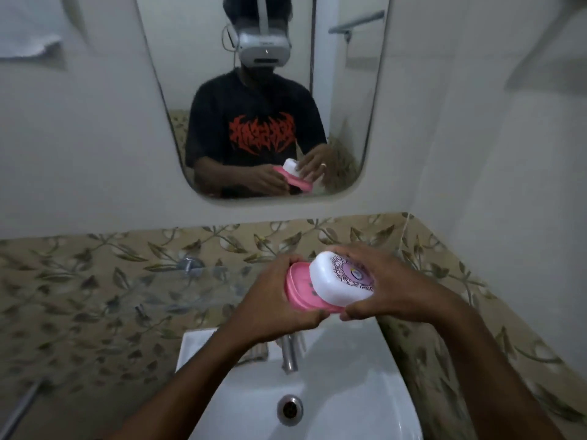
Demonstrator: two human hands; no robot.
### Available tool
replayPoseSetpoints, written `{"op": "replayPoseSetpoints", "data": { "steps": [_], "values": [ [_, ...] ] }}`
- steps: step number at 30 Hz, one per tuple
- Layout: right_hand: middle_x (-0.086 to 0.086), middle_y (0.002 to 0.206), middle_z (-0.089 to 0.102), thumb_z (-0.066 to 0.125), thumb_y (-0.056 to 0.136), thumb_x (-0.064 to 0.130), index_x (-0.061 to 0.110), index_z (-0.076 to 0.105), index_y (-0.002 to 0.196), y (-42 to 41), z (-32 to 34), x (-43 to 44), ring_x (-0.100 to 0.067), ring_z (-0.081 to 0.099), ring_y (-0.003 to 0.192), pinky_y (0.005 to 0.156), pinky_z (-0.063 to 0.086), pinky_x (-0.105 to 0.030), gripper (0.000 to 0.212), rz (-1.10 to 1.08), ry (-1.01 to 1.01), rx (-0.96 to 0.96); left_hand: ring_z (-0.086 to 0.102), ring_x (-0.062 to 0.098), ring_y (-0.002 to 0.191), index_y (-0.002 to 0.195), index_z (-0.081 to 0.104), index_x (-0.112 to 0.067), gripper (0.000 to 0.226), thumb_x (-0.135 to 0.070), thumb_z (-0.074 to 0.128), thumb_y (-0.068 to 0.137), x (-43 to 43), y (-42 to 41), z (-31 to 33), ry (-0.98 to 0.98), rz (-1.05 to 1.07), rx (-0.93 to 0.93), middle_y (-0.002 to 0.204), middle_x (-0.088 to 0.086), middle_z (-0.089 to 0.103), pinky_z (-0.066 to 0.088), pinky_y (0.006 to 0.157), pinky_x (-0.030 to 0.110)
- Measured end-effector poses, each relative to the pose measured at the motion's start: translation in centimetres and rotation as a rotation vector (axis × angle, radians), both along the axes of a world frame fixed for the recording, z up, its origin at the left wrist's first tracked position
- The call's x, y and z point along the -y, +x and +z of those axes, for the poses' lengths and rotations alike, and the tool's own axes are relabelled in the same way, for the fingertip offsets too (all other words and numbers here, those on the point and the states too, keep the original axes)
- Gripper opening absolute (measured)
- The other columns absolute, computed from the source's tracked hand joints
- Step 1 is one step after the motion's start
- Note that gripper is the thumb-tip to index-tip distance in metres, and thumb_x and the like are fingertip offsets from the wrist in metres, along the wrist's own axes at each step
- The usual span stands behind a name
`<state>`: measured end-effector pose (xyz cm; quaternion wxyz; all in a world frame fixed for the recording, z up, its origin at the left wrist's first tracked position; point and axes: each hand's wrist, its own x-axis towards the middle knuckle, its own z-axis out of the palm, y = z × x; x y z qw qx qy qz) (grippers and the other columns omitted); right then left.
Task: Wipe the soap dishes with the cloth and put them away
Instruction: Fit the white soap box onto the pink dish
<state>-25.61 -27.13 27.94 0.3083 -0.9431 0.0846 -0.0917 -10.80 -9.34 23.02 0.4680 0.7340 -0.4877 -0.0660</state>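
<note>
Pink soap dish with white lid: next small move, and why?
Probably seat the white patterned lid squarely onto the pink plastic soap dish base. The right hand holds the lid offset and tilted, the left hand steadies the base above the white sink; no cloth is visible.

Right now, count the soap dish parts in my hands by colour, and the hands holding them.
Pink base: 1
White lid: 1
Hands: 2, left hand and right hand
Total: 4
</note>
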Motion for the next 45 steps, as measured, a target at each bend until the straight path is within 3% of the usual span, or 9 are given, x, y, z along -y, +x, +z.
{"op": "replayPoseSetpoints", "data": {
  "steps": [4, 8, 10, 13, 17, 28, 34, 41, 45],
  "values": [
    [0.026, 0.132, 0.047, 0.092, 0.059, 0.032, 0.040, 0.043, 0.136, 2.6, 4.0, -1.7, 0.017, 0.043, 0.118, 0.093, 0.033, 0.000, 0.092, 0.045, -0.010, 0.161, 0.066, 0.011, 0.101, 0.124, 0.053, -0.020, 0.083, -0.040, 0.088, 0.052, -1.3, 1.9, 2.7, -0.338, -0.042, -0.282, 0.117, -0.002, 0.065, 0.055, 0.080, 0.026],
    [0.029, 0.131, 0.047, 0.088, 0.058, 0.051, 0.048, 0.041, 0.135, 4.5, 5.7, -4.1, 0.017, 0.045, 0.116, 0.090, 0.038, -0.002, 0.091, 0.047, 0.006, 0.256, 0.067, 0.027, 0.105, 0.127, 0.050, -0.016, 0.098, -0.068, 0.083, 0.051, -1.3, 1.9, 3.9, -0.608, -0.018, -0.564, 0.116, 0.006, 0.068, 0.056, 0.080, 0.038],
    [0.028, 0.132, 0.049, 0.085, 0.056, 0.060, 0.047, 0.042, 0.136, 5.2, 5.5, -5.2, 0.014, 0.047, 0.116, 0.091, 0.041, -0.009, 0.092, 0.038, 0.027, 0.308, 0.068, 0.027, 0.105, 0.130, 0.050, -0.013, 0.103, -0.079, 0.072, 0.055, -1.2, 1.2, 4.2, -0.672, -0.005, -0.650, 0.116, 0.009, 0.070, 0.057, 0.081, 0.037],
    [0.031, 0.126, 0.050, 0.084, 0.056, 0.061, 0.045, 0.043, 0.136, 5.8, 4.2, -6.7, 0.018, 0.048, 0.110, 0.080, 0.038, 0.001, 0.092, -0.011, 0.087, 0.351, 0.066, 0.031, 0.111, 0.129, 0.056, -0.010, 0.107, -0.087, 0.061, 0.055, -1.3, 0.1, 4.0, -0.704, -0.012, -0.878, 0.119, 0.017, 0.070, 0.056, 0.090, 0.042],
    [0.023, 0.130, 0.044, 0.076, 0.058, 0.072, 0.038, 0.035, 0.143, 6.2, 1.5, -8.3, 0.002, 0.046, 0.113, 0.082, 0.034, -0.007, 0.100, -0.107, 0.074, 0.327, 0.066, 0.034, 0.111, 0.124, 0.061, -0.009, 0.089, -0.078, 0.028, 0.078, -1.8, -0.8, 3.2, -0.715, -0.049, -1.098, 0.119, 0.021, 0.069, 0.055, 0.091, 0.045],
    [0.009, 0.145, 0.039, 0.052, 0.070, 0.079, 0.038, 0.018, 0.150, 5.6, -3.8, -12.5, -0.011, 0.045, 0.125, 0.097, 0.046, -0.033, 0.096, -0.266, 0.069, 0.266, 0.069, 0.030, 0.101, 0.118, 0.066, -0.005, 0.081, -0.069, 0.030, 0.084, -1.7, -2.8, -0.3, -0.708, 0.080, -1.244, 0.112, 0.022, 0.070, 0.058, 0.086, 0.037],
    [0.006, 0.146, 0.038, 0.046, 0.079, 0.075, 0.036, 0.015, 0.151, 5.7, -5.3, -13.3, -0.014, 0.046, 0.126, 0.095, 0.046, -0.034, 0.088, -0.291, 0.006, 0.207, 0.070, 0.026, 0.091, 0.122, 0.062, -0.002, 0.073, -0.060, 0.027, 0.095, -1.9, -2.8, -2.1, -0.678, 0.119, -1.259, 0.103, 0.020, 0.071, 0.058, 0.081, 0.035],
    [0.004, 0.151, 0.032, 0.012, 0.083, 0.078, 0.035, 0.004, 0.153, 5.9, -6.6, -13.8, -0.015, 0.041, 0.131, 0.101, 0.041, -0.034, 0.083, -0.268, -0.021, 0.185, 0.070, 0.023, 0.082, 0.106, 0.069, -0.006, 0.064, -0.054, 0.029, 0.096, -1.8, -2.9, -3.0, -0.709, 0.127, -1.288, 0.091, 0.016, 0.071, 0.058, 0.074, 0.033],
    [0.004, 0.148, 0.032, 0.013, 0.081, 0.077, 0.032, 0.008, 0.153, 6.4, -7.3, -13.9, -0.014, 0.039, 0.130, 0.103, 0.041, -0.032, 0.086, -0.255, 0.036, 0.218, 0.068, 0.022, 0.081, 0.104, 0.068, -0.006, 0.061, -0.054, 0.031, 0.095, -1.7, -2.9, -3.3, -0.726, 0.124, -1.314, 0.090, 0.015, 0.069, 0.057, 0.072, 0.032]
  ]
}}
